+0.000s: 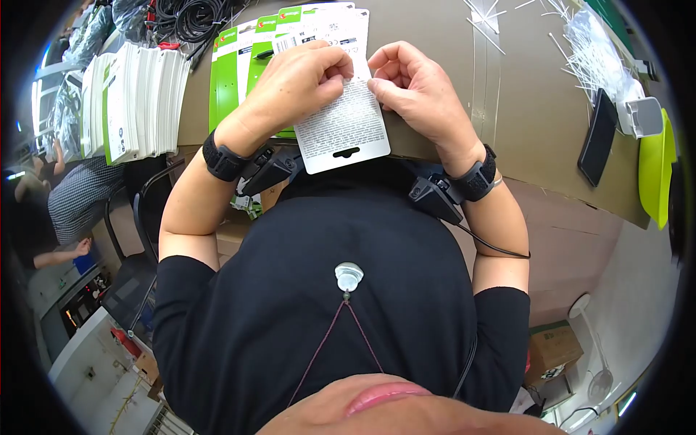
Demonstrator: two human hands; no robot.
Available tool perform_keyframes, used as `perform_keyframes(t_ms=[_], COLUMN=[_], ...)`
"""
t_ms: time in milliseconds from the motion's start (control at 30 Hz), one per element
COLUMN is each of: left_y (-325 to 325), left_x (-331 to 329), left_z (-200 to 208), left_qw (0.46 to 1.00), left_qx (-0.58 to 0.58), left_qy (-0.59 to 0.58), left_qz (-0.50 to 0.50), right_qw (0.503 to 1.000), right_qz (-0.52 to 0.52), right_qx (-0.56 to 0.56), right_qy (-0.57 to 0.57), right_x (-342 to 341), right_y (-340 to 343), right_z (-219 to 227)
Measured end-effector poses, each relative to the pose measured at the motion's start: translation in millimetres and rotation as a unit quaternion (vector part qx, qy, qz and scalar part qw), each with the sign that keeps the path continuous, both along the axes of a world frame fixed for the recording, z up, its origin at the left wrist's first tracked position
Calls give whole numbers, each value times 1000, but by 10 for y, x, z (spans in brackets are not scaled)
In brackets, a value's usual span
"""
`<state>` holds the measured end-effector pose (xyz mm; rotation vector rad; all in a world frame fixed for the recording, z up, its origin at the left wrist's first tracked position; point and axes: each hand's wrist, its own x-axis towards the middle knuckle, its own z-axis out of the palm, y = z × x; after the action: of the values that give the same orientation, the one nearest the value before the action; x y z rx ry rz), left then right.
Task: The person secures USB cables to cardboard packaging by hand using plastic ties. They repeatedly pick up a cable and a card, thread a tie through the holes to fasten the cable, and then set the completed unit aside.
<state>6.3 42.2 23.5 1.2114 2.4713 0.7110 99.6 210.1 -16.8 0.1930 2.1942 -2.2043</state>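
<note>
A white packaging card, its back covered in small print, lies tilted before me with its hanging slot toward my body. My left hand pinches over the card's left part, fingers curled. At the opposite edge my right hand is closed too, thumb and forefinger meeting at the card. Anything thin between the fingertips is too small to make out. Just beyond and to the left, several green and white packaging cards overlap on the table, partly hidden by my left hand and forearm.
A thick stack of white cards stands at the left. Behind it lie coiled black cables. Loose white cable ties, a black phone and a lime-green tray are on the right of the brown table.
</note>
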Motion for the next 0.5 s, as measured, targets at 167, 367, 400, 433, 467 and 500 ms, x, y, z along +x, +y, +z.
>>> perform_keyframes(t_ms=[167, 367, 400, 433, 467, 500], left_y=[23, 21, 18, 16, 13, 11], left_x=[1, -6, -9, -13, -15, -16], left_z=[27, 44, 39, 32, 29, 28], left_qw=[1000, 999, 999, 999, 999, 999], left_qx=[-11, -15, -16, -13, -11, -8], left_qy=[-21, -36, -37, -40, -43, -47], left_qz=[1, 8, 8, 6, 5, 3], right_qw=[999, 997, 997, 996, 996, 995], right_qz=[6, 17, 17, 18, 18, 17], right_qx=[25, 70, 77, 84, 84, 90], right_qy=[20, 25, 23, 22, 22, 23], right_x=[-22, -23, -22, -20, -20, -21], right_y=[5, 20, 18, 14, 10, 6], right_z=[-59, -28, -21, -21, -20, -19])
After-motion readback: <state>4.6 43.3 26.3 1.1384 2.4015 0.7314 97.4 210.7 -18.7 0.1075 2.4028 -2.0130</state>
